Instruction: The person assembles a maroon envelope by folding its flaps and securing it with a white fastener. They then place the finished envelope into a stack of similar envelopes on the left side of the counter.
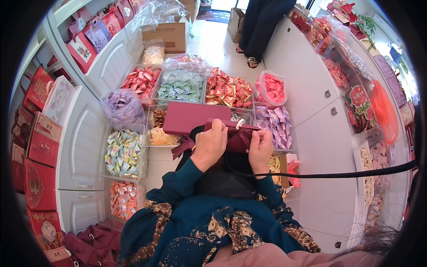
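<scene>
A small maroon gift box (233, 147) rests at my lap, with a maroon ribbon (243, 137) tied in a bow on it. A white ring (240, 124) sits at the top edge beside the bow. My left hand (210, 145) is curled at the box's left side, its fingers closed on the ribbon. On the right, my right hand (261, 147) pinches a ribbon end between thumb and fingers. Just beyond my left hand lies another maroon box (196, 116). A loose ribbon bow (184, 147) hangs below that box's left corner.
Open bins of wrapped sweets surround me, including red (141, 81), green (180, 90) and purple ones (273, 125). Cabinets (81, 140) stand left, a counter (320, 133) right. A black cable (333, 174) crosses from the right. Another person's legs (263, 26) are ahead. Maroon bags (93, 245) lie lower left.
</scene>
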A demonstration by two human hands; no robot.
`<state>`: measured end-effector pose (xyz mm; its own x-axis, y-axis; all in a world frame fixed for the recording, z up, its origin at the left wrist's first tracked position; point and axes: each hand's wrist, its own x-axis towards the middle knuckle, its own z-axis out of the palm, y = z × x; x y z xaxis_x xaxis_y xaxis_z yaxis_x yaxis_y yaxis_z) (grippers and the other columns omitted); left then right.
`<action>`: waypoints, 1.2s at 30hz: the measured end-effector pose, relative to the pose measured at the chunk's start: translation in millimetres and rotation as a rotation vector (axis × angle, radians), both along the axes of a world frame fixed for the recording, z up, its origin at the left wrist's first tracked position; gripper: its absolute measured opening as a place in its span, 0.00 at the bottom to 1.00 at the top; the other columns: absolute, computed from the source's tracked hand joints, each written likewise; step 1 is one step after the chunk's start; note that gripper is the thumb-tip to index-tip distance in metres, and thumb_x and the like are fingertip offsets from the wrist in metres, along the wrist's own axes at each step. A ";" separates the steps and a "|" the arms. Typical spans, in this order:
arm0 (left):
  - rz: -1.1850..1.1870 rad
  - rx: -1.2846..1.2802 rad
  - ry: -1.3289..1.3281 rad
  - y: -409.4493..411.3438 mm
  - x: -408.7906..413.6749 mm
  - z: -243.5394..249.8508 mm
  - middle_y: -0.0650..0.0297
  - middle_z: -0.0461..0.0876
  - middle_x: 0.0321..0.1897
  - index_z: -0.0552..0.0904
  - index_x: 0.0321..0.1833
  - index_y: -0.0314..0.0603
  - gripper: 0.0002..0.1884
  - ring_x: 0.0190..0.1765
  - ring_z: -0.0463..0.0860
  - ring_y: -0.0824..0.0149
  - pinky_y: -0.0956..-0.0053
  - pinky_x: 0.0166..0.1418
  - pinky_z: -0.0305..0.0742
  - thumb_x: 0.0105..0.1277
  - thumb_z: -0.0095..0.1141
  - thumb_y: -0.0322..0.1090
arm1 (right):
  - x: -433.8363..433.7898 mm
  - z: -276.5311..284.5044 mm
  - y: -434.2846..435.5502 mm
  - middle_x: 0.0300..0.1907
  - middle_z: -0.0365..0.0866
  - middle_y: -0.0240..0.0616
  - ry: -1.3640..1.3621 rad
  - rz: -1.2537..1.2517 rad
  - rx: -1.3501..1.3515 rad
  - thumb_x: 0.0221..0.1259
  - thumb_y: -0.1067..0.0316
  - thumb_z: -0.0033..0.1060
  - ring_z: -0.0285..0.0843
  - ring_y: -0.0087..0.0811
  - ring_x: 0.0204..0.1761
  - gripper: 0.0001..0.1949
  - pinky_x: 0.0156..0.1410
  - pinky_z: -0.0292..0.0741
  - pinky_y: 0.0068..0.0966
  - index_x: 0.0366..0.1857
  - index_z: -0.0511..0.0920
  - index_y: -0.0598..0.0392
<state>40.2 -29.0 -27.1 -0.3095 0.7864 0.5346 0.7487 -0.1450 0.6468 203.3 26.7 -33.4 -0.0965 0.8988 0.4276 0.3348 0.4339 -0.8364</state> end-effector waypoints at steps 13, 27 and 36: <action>0.028 0.098 0.208 -1.3 -16.1 22.2 0.60 0.86 0.33 0.78 0.38 0.44 0.07 0.32 0.86 0.55 0.62 0.30 0.77 0.69 0.61 0.36 | 5.7 -3.7 8.6 0.29 0.78 0.32 0.077 0.166 -0.116 0.74 0.69 0.60 0.76 0.19 0.23 0.08 0.26 0.75 0.19 0.46 0.71 0.58; 0.014 0.191 0.213 32.9 -13.6 23.0 0.65 0.85 0.28 0.87 0.28 0.48 0.14 0.38 0.81 0.60 0.57 0.59 0.68 0.60 0.69 0.50 | 28.7 11.4 38.7 0.52 0.81 0.45 -0.113 0.216 -0.064 0.60 0.64 0.73 0.79 0.39 0.55 0.25 0.63 0.74 0.34 0.60 0.76 0.60; -0.012 0.150 0.184 24.7 -13.8 29.5 0.65 0.84 0.27 0.86 0.31 0.47 0.10 0.36 0.82 0.59 0.63 0.46 0.71 0.61 0.68 0.43 | 29.7 5.1 44.3 0.55 0.80 0.43 -0.051 0.313 -0.160 0.58 0.74 0.72 0.79 0.36 0.58 0.27 0.61 0.77 0.30 0.63 0.74 0.58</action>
<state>26.4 -4.4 2.4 -0.1870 0.6968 0.6925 0.8496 -0.2391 0.4701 233.0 71.0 -28.3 -0.3955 0.8774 0.2716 0.2494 0.3873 -0.8876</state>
